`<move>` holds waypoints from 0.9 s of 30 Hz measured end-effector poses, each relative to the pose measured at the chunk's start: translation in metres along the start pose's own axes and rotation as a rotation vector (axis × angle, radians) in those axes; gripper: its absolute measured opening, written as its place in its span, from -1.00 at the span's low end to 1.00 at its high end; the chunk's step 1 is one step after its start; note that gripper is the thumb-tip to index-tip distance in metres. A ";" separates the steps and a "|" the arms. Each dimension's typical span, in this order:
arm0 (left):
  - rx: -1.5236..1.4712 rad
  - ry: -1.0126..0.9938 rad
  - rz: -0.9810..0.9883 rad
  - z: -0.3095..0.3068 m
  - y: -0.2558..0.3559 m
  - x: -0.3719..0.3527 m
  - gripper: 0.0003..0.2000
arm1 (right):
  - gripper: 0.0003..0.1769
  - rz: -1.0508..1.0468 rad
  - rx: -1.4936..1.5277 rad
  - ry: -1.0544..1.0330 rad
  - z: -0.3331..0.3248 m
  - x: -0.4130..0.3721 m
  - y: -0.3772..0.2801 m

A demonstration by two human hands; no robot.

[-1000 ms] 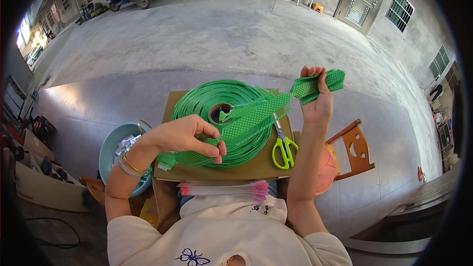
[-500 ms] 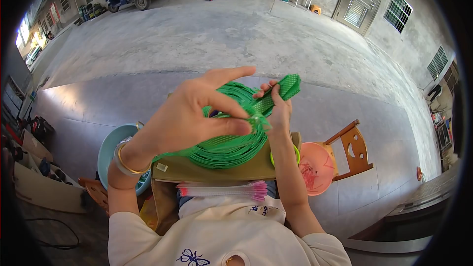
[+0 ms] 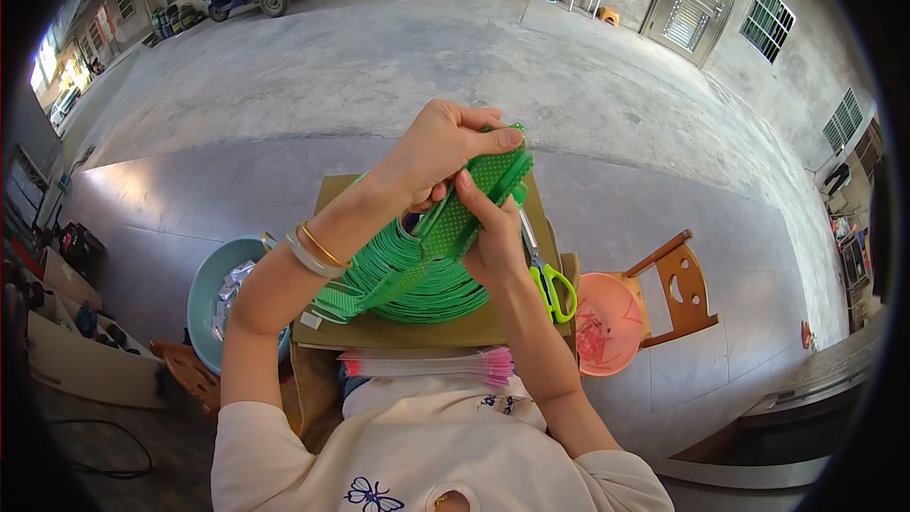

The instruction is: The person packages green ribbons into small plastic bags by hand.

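A folded length of green dotted ribbon (image 3: 474, 201) is pinched between both hands, raised above a big coil of the same green ribbon (image 3: 417, 280). My left hand (image 3: 438, 147) grips the ribbon's top end from the left. My right hand (image 3: 491, 237) holds it from below, thumb pressed on its face. A loose ribbon tail (image 3: 353, 299) trails down to the left over the coil. The coil lies on a cardboard board (image 3: 417, 330) across my lap.
Green-handled scissors (image 3: 548, 280) lie on the board right of the coil. A pink bowl (image 3: 607, 322) sits on a wooden stool (image 3: 684, 284) at the right. A blue basin (image 3: 216, 299) with white pieces stands at the left. Pink-tipped strips (image 3: 427, 365) lie at the board's near edge.
The hands were apart with the ribbon stretched between them. They have come together and now fold the ribbon into a short stack above the coil.
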State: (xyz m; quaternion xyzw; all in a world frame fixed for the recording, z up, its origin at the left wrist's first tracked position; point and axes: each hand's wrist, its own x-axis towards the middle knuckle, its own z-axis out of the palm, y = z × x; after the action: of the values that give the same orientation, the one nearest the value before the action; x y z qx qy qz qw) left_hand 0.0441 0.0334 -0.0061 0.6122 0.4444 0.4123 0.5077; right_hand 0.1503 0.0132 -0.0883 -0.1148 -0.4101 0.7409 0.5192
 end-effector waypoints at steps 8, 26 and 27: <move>-0.101 -0.536 -0.173 -0.011 -0.046 -0.051 -0.61 | -0.86 -0.216 0.530 0.029 -0.051 0.007 -0.037; 0.249 -0.373 0.226 -0.038 -0.012 -0.112 -0.93 | -0.87 -0.258 0.271 0.320 -0.098 -0.010 -0.024; 0.215 -0.335 0.236 -0.035 -0.011 -0.114 -0.93 | -0.87 -0.254 0.198 0.375 -0.097 -0.010 -0.021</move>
State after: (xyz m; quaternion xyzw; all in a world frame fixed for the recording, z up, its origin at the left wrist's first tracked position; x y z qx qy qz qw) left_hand -0.0214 -0.0664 -0.0181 0.7704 0.3205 0.3120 0.4543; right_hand 0.2264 0.0543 -0.1370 -0.1465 -0.2432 0.6721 0.6838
